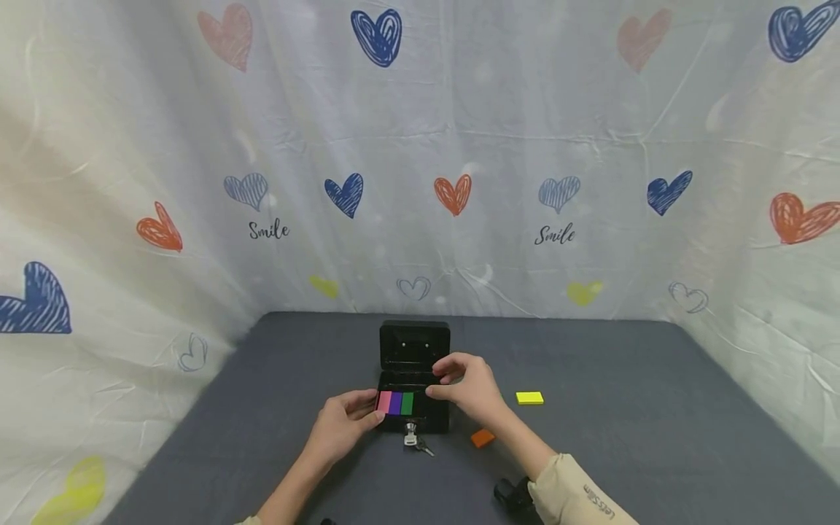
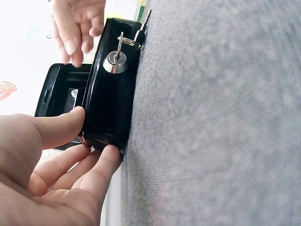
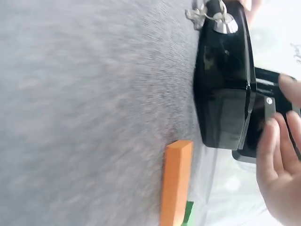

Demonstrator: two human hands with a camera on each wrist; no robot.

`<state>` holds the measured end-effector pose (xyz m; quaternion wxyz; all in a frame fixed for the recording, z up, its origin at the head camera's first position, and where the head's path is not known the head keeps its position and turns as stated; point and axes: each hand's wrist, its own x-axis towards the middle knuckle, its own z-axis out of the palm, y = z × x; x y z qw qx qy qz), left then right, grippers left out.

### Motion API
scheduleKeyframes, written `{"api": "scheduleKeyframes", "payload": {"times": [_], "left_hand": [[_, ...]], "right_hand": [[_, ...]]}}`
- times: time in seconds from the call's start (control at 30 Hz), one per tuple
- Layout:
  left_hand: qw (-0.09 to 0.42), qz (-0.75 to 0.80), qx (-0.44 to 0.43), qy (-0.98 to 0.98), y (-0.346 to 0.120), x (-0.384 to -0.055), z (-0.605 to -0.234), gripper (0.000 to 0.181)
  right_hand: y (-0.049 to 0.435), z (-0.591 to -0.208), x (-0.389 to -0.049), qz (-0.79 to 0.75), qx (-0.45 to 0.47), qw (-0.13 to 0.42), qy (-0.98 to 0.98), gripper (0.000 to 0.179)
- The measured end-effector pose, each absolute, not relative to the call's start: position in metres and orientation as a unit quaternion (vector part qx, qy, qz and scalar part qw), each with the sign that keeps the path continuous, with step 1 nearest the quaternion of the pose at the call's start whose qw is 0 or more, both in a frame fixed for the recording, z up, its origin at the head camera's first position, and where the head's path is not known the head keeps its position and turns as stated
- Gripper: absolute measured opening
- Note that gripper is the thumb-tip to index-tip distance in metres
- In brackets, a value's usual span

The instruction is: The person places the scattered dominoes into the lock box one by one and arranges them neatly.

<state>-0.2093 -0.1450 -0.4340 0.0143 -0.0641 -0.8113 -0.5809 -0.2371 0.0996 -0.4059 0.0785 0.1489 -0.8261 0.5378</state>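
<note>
The box [image 2: 108, 101] is gripped at its nine o'clock end by the left hand [image 1: 343, 423]. The right hand [image 1: 471, 384] is held over its three o'clock side, thumb and fingers parted. Inside, pink [image 1: 383, 403], purple [image 1: 395, 403] and green [image 1: 407, 403] blocks are lined up toward nine. Keys [image 1: 410, 439] are hung at six. On the table [image 1: 656, 437], an orange block [image 1: 482, 437] is seen at four, a yellow block [image 1: 529, 398] at three.

The grey, cloth-topped counter [image 1: 630, 415] carries an open black box [image 2: 110, 103]; to its right lie an orange block [image 1: 482, 437], a yellow block [image 1: 529, 398] and a partly hidden green block [image 3: 189, 212]
</note>
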Motion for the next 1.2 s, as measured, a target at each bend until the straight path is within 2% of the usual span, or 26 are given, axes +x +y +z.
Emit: {"api": "scheduleKeyframes", "payload": {"times": [0.27,0.57,0.87,1.2], "left_hand": [[0.01,-0.586,-0.074,-0.807,-0.147,-0.211,-0.434,0.047],[0.011,-0.582,-0.071,-0.81,-0.148,-0.21,-0.434,0.047],[0.0,-0.584,-0.072,-0.809,-0.149,-0.208,-0.436,0.048],[0.005,-0.588,-0.076,-0.805,-0.15,-0.211,-0.436,0.048]], "right_hand": [[0.124,-0.401,-0.219,0.572,0.052,0.123,-0.81,0.04],[0.153,-0.4,-0.204,0.614,-0.054,0.059,-0.785,0.054],[0.171,-0.415,-0.207,0.614,-0.065,0.039,-0.786,0.061],[0.181,-0.421,-0.213,0.648,-0.067,0.0,-0.759,0.057]]}}
